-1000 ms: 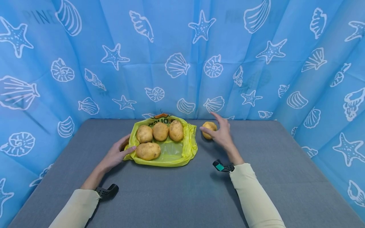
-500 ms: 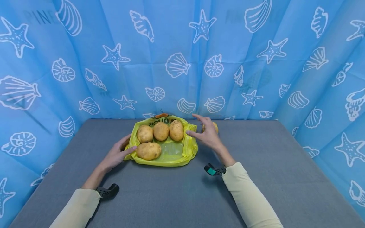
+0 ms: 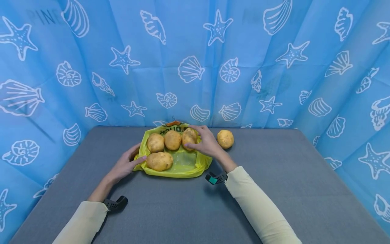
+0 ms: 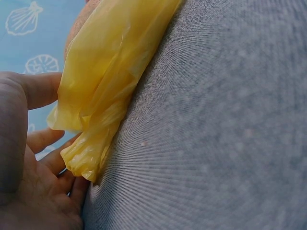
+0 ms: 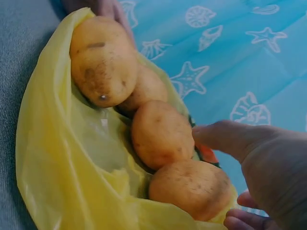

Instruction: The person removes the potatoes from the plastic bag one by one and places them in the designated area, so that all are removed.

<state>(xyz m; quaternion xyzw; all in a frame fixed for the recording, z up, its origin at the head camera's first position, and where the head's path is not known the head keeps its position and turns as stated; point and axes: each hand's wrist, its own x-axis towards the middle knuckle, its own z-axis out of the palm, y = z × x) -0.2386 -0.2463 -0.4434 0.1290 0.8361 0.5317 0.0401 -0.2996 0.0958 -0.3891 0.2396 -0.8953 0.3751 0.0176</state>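
A yellow plastic bag (image 3: 182, 175) lies spread with its mouth up. Inside it sit several potatoes: three in a back row, with an oblong potato (image 3: 159, 161) at the front left. My left hand (image 3: 123, 166) holds the bag's left side; in the left wrist view the thumb (image 4: 42, 89) meets the film and the fingers go behind it. Over the bag's right rim reaches my right hand (image 3: 207, 144), thumb and fingers spread about the rightmost potato (image 5: 192, 188). Whether they touch it I cannot tell. Another potato (image 3: 225, 139) lies on the table right of the bag.
The grey cloth-covered table (image 3: 170, 210) ends at the back against a blue curtain (image 3: 164, 78) printed with white shells and starfish. The curtain also runs along both sides. Each wrist wears a dark strap.
My right hand has moved left from the potato outside the bag to the rightmost potato inside it. That outside potato is left lying on the table. The left hand has stayed put.
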